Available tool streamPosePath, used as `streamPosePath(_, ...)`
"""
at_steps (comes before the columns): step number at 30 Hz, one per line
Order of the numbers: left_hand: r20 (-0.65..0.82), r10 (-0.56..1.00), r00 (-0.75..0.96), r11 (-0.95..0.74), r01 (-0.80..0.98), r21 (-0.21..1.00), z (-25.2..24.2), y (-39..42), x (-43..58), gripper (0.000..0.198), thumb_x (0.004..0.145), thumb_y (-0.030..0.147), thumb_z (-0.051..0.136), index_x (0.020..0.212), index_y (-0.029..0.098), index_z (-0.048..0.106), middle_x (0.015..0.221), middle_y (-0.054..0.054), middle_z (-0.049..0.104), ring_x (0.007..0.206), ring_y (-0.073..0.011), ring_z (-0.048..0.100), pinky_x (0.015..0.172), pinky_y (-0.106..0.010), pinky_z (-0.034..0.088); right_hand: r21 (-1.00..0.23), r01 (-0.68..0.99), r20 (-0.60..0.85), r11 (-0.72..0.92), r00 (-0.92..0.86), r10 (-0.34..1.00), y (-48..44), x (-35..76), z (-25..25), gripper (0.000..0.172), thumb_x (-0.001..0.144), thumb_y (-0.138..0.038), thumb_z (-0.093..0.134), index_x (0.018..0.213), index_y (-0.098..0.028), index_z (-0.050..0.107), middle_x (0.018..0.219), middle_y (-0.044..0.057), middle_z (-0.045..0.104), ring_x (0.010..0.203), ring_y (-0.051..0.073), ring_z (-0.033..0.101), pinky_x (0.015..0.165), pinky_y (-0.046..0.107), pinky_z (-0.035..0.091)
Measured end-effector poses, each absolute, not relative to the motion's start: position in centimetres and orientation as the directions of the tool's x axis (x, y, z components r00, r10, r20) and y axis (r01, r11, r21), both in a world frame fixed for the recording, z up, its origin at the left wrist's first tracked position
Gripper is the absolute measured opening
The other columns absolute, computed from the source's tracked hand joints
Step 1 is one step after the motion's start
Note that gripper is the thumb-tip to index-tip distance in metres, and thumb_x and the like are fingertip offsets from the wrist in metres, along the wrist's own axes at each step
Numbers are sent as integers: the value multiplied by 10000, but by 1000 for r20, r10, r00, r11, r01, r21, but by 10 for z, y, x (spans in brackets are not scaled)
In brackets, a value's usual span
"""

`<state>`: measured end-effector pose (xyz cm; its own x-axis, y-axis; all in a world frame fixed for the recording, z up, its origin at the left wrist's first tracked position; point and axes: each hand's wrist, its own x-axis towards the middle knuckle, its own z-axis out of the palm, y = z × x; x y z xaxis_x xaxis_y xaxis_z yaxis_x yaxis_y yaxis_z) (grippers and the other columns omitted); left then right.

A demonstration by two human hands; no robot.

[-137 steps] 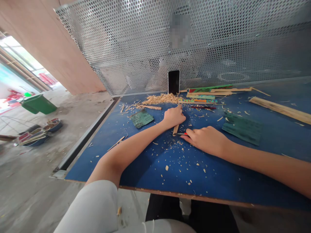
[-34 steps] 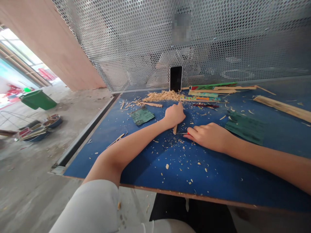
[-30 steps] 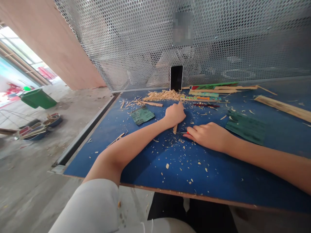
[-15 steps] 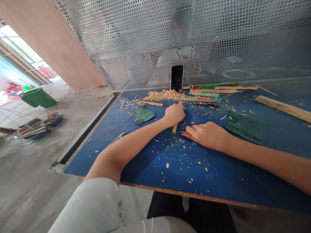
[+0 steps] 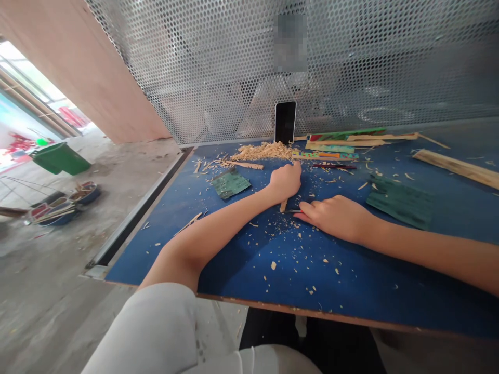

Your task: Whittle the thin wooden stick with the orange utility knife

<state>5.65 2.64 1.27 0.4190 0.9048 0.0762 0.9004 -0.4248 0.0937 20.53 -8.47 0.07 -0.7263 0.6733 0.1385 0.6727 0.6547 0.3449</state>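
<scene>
My left hand (image 5: pixel 285 182) is closed over a thin wooden strip (image 5: pixel 283 205), pinning it flat on the blue tabletop (image 5: pixel 249 249); only the strip's near end shows below the fist. Just to the right, my right hand (image 5: pixel 335 217) is curled round a small red-handled knife (image 5: pixel 295 211), whose tip lies against the strip's near end. Small wood chips lie scattered around both hands.
A phone (image 5: pixel 285 122) leans on the perforated metal screen (image 5: pixel 249 67) behind a pile of shavings (image 5: pixel 263 151). Painted sticks (image 5: pixel 331 154), a long wooden slat (image 5: pixel 456 167) and two green sandpaper sheets (image 5: pixel 231 184) (image 5: pixel 399 200) lie on the table. A green bin (image 5: pixel 58 158) stands on the floor, left.
Both hands keep their grips and stay almost in place; the right hand makes small strokes at the strip's end. The view has drifted slightly.
</scene>
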Motion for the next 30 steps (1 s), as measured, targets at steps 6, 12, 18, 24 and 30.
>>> streamPosePath(6,84,905,418,-424,903,76,12,27,57,313,1064,176,471,1364,135,552,1128,-180,743,1086,-269,760,906,-363,588,336,670,116,662,-727,677,-85,205,3,441,1163,-433,287,1011,-171,607,693,38,697,538,226,665,507,348,133)
streamPosePath(12,69,906,418,-421,906,47,13,27,59,333,1063,149,441,1381,143,540,1139,-172,749,1085,-255,762,910,-356,588,314,681,111,662,-719,686,-83,204,3,448,1161,-438,300,1036,-156,626,693,49,712,527,212,654,505,341,162)
streamPosePath(18,69,912,404,-406,914,20,13,32,54,324,1061,136,410,1342,114,570,1135,-198,750,1114,-293,758,907,-383,588,316,655,59,687,-736,675,-78,203,6,446,1158,-440,307,997,-174,626,674,46,710,526,227,664,518,343,145)
streamPosePath(24,73,919,386,-388,921,12,9,36,49,313,1067,141,390,1313,98,580,1136,-210,752,1117,-293,756,919,-380,580,357,653,173,667,-748,640,-81,206,-2,477,1161,-453,297,943,-184,624,650,32,689,486,192,615,530,349,106)
streamPosePath(30,83,915,394,-397,918,18,5,37,50,316,1056,128,398,1317,90,574,1127,-209,753,1097,-289,762,902,-372,582,391,672,288,629,-738,610,-85,209,-4,477,1161,-439,317,901,-174,617,669,36,684,520,174,625,526,343,124)
